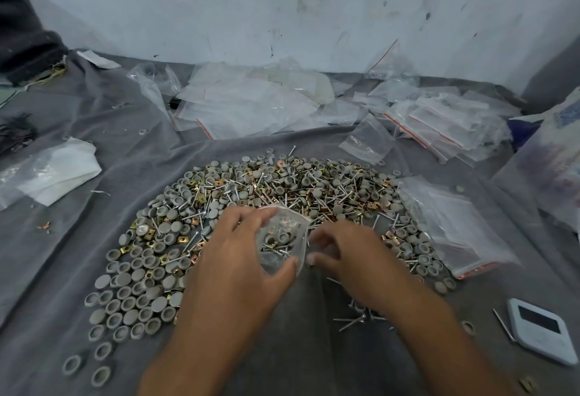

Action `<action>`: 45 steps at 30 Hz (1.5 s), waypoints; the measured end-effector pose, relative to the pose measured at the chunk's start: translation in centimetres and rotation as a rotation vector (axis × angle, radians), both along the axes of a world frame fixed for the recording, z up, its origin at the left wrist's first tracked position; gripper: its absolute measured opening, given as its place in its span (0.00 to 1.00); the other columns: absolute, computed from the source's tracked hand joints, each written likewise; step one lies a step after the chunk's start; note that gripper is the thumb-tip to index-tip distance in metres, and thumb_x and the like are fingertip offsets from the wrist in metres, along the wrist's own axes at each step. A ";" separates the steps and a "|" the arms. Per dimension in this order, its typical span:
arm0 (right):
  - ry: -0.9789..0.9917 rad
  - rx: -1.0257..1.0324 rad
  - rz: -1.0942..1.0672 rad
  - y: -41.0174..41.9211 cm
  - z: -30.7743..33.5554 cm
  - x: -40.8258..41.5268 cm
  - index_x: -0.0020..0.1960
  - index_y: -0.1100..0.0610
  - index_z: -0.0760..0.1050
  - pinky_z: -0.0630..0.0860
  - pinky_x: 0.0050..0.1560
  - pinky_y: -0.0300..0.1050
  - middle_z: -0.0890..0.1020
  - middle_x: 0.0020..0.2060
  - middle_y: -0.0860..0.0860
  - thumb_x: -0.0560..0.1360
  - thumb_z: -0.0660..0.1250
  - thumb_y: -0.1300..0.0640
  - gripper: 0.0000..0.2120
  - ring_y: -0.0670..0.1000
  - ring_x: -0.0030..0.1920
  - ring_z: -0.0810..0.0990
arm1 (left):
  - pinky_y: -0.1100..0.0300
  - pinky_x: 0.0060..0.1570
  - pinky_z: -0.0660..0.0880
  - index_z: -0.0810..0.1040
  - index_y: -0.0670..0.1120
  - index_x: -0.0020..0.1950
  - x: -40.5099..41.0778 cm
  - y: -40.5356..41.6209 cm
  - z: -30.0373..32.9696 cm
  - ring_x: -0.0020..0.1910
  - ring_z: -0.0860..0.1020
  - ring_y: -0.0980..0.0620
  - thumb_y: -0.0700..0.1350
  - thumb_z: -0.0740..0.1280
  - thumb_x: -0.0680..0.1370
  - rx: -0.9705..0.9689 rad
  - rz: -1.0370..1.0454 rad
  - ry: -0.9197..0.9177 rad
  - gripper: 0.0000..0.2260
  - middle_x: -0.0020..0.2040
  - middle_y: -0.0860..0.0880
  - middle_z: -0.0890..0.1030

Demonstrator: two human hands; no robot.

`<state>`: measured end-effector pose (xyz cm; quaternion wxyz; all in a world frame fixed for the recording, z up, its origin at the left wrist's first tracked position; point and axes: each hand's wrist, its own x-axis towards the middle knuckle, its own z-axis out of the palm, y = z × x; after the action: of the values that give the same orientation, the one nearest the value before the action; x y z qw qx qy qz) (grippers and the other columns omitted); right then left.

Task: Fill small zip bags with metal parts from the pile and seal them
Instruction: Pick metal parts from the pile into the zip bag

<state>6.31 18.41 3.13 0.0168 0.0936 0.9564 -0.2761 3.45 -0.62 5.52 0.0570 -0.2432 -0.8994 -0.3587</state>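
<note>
Grey cloth (pixel 282 348) covers the work surface under a scuffed white wall, and your pile (pixel 251 194) of screws, clips and grey caps fans out across it. Your left hand (pixel 238 257) cups the small zip bag (pixel 282 238) above the near edge of the pile, fingers curled round it; it already has caps and screws inside. Your right hand (pixel 342 254) pinches its red-lined mouth at the side. Expect thin, slippery film, bottom-heavy with parts, and screw points that may pierce it, so hold it by the strip. Empty bags (pixel 452 226) lie just right; a white gadget (pixel 539 329) sits near your right wrist, and loose screws (pixel 357 320) beneath it.
</note>
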 end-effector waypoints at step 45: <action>-0.221 0.188 -0.198 7.0 0.0 -0.5 0.61 0.46 0.77 0.76 0.61 0.50 0.79 0.57 0.46 0.75 0.74 0.48 0.15 0.48 0.57 0.77 | 0.73 0.42 0.63 0.76 0.54 0.67 0.0 0.1 0.2 0.48 0.68 0.74 0.57 0.76 0.67 -0.001 0.010 -0.033 0.29 0.50 0.65 0.67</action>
<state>5.81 25.41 3.14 0.0859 0.2183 0.9565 -0.1737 3.43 -0.53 5.71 0.0436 -0.2326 -0.9017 -0.3619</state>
